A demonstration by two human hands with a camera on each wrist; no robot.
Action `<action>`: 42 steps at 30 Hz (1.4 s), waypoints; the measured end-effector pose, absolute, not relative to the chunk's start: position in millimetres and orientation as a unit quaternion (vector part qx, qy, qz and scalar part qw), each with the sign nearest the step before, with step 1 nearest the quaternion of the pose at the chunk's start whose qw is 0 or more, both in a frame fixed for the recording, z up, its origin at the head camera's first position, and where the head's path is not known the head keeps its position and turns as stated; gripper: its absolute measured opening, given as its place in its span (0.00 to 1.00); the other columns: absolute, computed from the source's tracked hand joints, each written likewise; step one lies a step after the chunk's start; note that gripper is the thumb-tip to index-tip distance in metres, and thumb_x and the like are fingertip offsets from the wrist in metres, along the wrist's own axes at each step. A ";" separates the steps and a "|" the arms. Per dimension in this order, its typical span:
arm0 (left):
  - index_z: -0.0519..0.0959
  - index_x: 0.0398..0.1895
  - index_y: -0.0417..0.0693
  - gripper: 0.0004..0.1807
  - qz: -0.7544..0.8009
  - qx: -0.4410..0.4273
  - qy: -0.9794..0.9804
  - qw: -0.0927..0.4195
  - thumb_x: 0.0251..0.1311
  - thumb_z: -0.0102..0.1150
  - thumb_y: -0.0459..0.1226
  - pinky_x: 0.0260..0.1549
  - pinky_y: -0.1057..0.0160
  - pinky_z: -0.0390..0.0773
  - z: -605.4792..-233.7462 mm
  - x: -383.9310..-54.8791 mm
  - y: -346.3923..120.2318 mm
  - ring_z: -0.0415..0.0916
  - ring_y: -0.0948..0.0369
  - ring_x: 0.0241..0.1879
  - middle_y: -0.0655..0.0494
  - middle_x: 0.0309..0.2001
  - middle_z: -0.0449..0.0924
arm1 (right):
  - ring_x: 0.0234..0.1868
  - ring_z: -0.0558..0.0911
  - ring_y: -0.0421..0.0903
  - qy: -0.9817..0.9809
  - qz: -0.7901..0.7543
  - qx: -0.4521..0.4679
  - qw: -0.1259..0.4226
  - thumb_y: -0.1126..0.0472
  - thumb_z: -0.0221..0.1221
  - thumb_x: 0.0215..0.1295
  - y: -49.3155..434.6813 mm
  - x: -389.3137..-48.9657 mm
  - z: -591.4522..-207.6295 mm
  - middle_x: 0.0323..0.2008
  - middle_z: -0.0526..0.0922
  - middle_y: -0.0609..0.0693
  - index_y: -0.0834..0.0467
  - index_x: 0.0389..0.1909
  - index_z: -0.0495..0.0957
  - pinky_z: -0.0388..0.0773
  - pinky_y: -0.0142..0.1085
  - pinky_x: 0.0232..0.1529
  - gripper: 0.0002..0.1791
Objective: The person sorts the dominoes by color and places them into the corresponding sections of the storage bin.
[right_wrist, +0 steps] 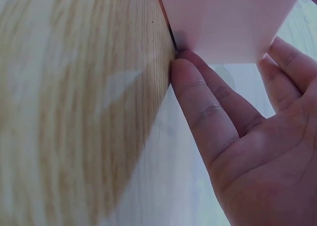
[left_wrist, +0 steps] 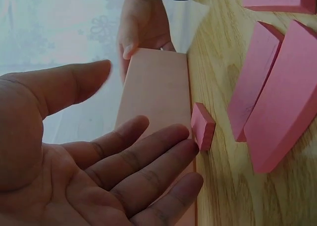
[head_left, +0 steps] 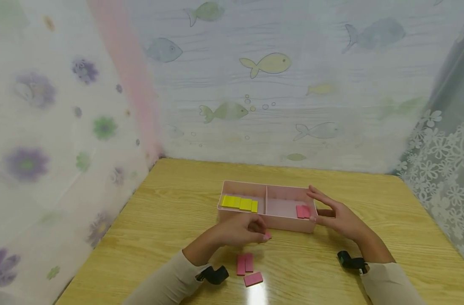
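A pale pink two-compartment box (head_left: 289, 223) stands on the table. Yellow tiles (head_left: 232, 202) line the front of its left compartment, and pink tiles (head_left: 302, 212) lie in the right one's front corner. My left hand (head_left: 237, 231) is in front of the box, fingers loosely extended and apart from the thumb. Its fingertips are right at a small pink tile (left_wrist: 203, 128) beside the box's front wall. At the box's right end, my right hand (head_left: 340, 218) grips it, thumb at the front corner and fingers reaching to the back corner.
Two pink tiles (head_left: 245, 263) lie side by side on the wooden table (head_left: 171, 203), nearer me, with another pink tile (head_left: 253, 279) angled below them. A fish-patterned curtain (head_left: 232, 84) hangs behind the table. Black wrist cameras (head_left: 215, 275) sit at both sleeves.
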State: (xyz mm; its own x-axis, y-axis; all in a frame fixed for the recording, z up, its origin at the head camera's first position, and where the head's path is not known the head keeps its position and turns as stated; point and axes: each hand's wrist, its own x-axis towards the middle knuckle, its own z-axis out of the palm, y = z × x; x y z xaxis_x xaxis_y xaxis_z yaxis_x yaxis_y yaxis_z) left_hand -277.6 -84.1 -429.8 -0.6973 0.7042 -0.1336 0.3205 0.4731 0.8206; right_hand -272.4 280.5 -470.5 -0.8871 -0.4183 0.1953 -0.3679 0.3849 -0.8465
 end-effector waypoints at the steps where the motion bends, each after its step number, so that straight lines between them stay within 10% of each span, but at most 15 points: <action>1: 0.82 0.53 0.47 0.18 0.407 0.313 0.826 0.232 0.68 0.67 0.47 0.48 0.67 0.81 -430.3 -277.6 -83.7 0.82 0.69 0.46 0.66 0.44 0.86 | 0.69 0.73 0.71 0.831 -0.503 -0.234 0.027 0.62 0.61 0.75 280.7 -272.3 -470.5 0.85 0.43 0.53 0.52 0.82 0.56 0.79 0.28 0.56 0.39; 10: 0.83 0.51 0.46 0.20 0.429 0.329 0.807 0.237 0.77 0.52 0.52 0.45 0.67 0.78 -435.2 -278.4 -79.9 0.77 0.65 0.42 0.51 0.45 0.84 | 0.68 0.74 0.70 0.834 -0.504 -0.224 0.029 0.61 0.62 0.74 281.1 -271.3 -468.5 0.85 0.43 0.54 0.51 0.82 0.57 0.80 0.28 0.55 0.40; 26: 0.83 0.56 0.51 0.21 0.426 0.326 0.807 0.248 0.78 0.50 0.54 0.55 0.64 0.76 -435.3 -275.6 -78.6 0.75 0.67 0.52 0.60 0.52 0.83 | 0.67 0.76 0.70 0.842 -0.488 -0.230 0.015 0.61 0.62 0.74 279.5 -270.0 -467.5 0.85 0.45 0.53 0.53 0.82 0.57 0.80 0.29 0.55 0.39; 42: 0.78 0.61 0.48 0.24 0.401 0.342 0.809 0.259 0.68 0.66 0.49 0.56 0.68 0.79 -444.0 -274.0 -74.6 0.79 0.69 0.54 0.63 0.53 0.83 | 0.68 0.74 0.70 0.848 -0.473 -0.239 -0.001 0.62 0.62 0.74 277.9 -270.9 -469.1 0.84 0.46 0.57 0.55 0.81 0.58 0.79 0.28 0.58 0.38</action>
